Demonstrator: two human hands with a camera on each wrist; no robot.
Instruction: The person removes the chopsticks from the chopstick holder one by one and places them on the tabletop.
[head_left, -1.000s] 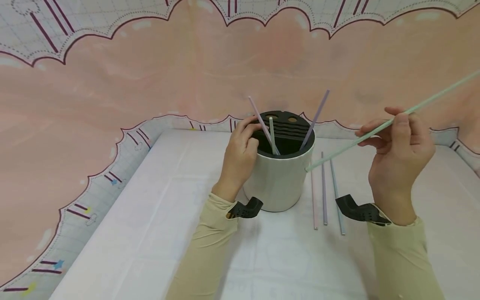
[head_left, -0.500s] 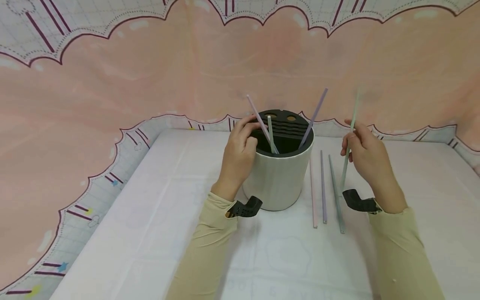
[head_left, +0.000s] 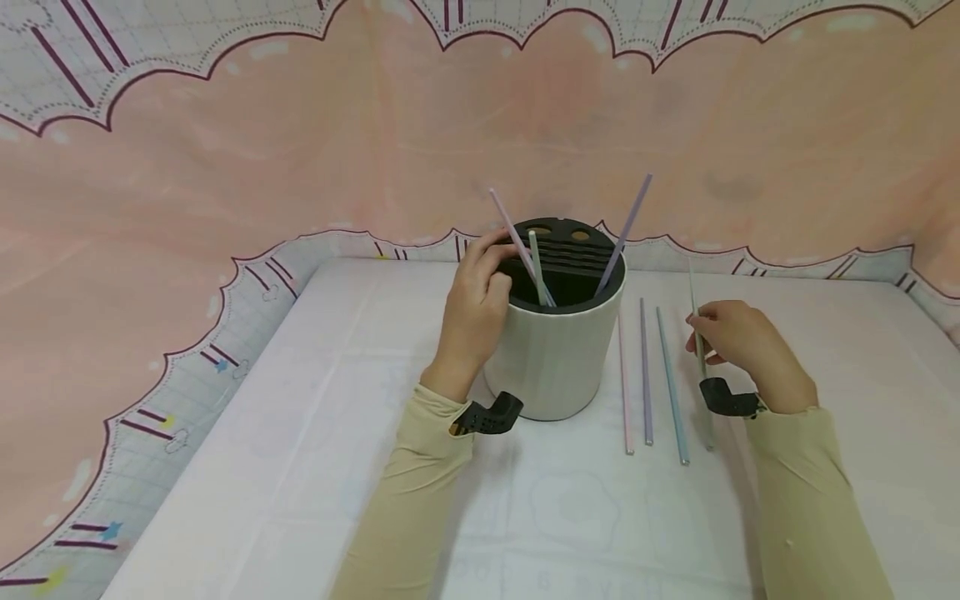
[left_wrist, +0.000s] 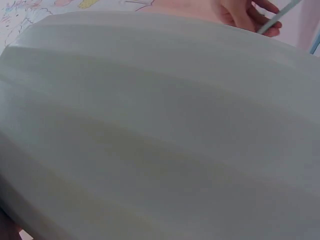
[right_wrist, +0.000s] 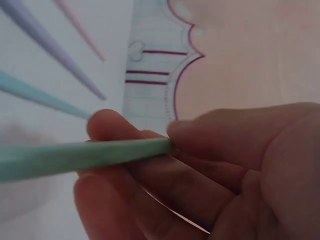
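A white round holder [head_left: 555,367] with a black slotted top [head_left: 573,265] stands upright on the table. My left hand [head_left: 477,312] grips its rim from the left; its pale wall [left_wrist: 160,125] fills the left wrist view. Leaning in its opening are a pink straw [head_left: 510,218], a short green straw [head_left: 534,254] and a purple straw [head_left: 634,210]. To the right, my right hand [head_left: 738,337] pinches a light green straw [right_wrist: 75,157] between thumb and fingers, low over the table. That straw's lower end is near the tabletop; whether it touches is unclear.
Between the holder and my right hand, a pink straw [head_left: 626,396], a purple straw [head_left: 647,383] and a blue straw [head_left: 672,387] lie roughly side by side on the white tabletop [head_left: 300,467]. A patterned peach backdrop [head_left: 375,150] rises behind the table.
My right hand has lowered toward the table with the green straw, which has swung from a long slant to nearly in line with the lying straws. My left hand stays on the holder.
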